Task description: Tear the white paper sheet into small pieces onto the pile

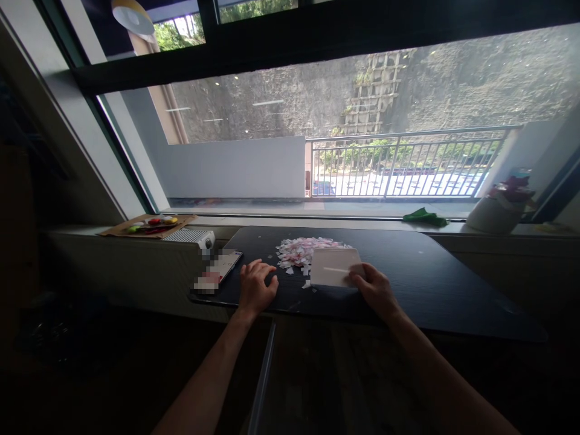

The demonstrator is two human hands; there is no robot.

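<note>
A heap of small torn paper scraps (296,249), white with some pink, lies on the dark table (399,296). My right hand (374,287) grips the right edge of a flat, pale, rounded-corner panel (333,267), perhaps a lid or shallow tray; its exact kind I cannot tell. The panel is tilted and covers the near right part of the heap. Left of the heap, my left hand (258,281) hovers over or rests on the table, fingers spread and slightly bent, holding nothing. A few loose scraps lie around the heap's near side.
A phone-like slab (222,270), partly blurred out, lies at the table's left edge. On the sill are a brown board (122,226) with colourful items, a white slatted box (193,237), a green cloth (425,216) and a whitish container (496,211). A large window rises behind.
</note>
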